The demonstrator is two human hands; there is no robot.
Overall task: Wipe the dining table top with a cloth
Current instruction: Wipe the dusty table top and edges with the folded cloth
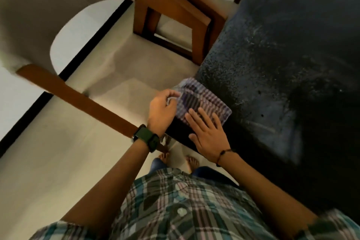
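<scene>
Cloth [202,101] at dining table [282,48] corner

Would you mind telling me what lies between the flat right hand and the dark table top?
In the head view, the checked cloth lies under the right hand's fingers, on the table top corner.

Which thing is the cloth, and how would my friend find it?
Find the big dark speckled table on the right side of the view. At its near corner lies the cloth, folded flat, with the right hand pressing on it and the left hand pinching its edge. It is the only purple-and-white checked thing on the table.
</scene>
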